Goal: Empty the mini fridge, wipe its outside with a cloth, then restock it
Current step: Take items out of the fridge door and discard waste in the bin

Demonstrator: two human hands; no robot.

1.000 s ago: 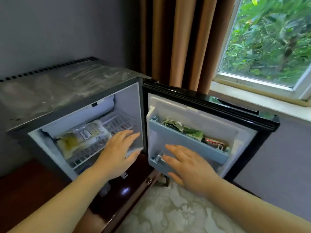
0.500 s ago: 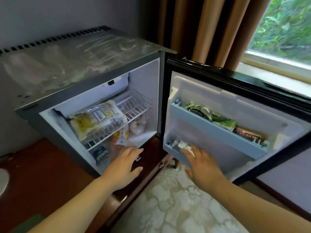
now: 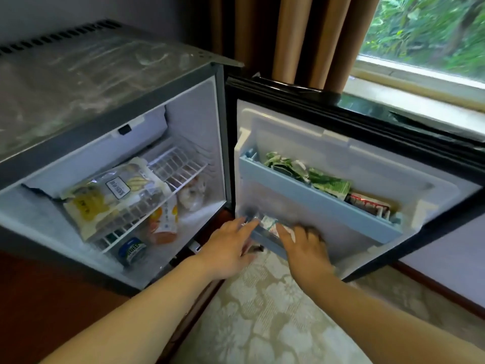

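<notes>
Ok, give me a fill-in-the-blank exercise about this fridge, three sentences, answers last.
1. The mini fridge has its door standing ____.
2. The left hand and right hand both reach to the door's ____ shelf.
3. The yellow packet lies on the wire rack; the blue can lies ____ it.
Answers: open, lower, under.

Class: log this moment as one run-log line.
stage: emptying | door open | left hand, right hand at lower door shelf | fridge stocked

Lived-in room, home or hotel: brown curtains (image 3: 296,40), window (image 3: 425,30), floral carpet (image 3: 262,319), mini fridge (image 3: 105,82).
</notes>
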